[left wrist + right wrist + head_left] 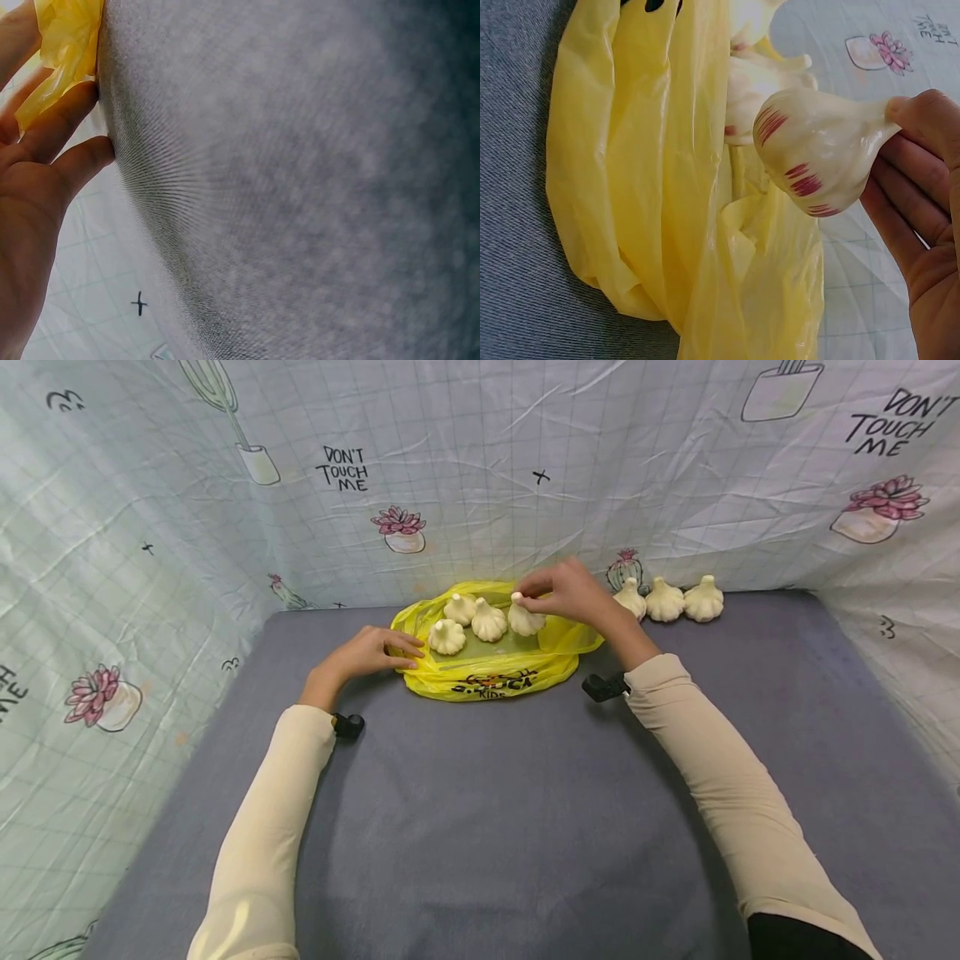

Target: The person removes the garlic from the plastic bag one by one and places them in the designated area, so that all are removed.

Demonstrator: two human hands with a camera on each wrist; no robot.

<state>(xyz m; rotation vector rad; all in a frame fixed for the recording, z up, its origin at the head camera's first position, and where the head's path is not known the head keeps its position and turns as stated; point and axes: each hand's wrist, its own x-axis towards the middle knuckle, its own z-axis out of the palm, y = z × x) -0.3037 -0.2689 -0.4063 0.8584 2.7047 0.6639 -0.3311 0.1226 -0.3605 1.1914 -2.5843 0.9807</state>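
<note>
Lining the backdrop, three garlic bulbs (668, 599); yellow bag (491, 672) beside them.

A makeshift recording booth: cactus-print cloth (480, 468) (reading "DON'T TOUCH ME") walls a grey-covered table (510, 827).

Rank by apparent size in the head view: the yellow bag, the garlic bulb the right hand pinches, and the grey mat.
1. grey mat
2. yellow bag
3. garlic bulb pinched by the right hand
</note>
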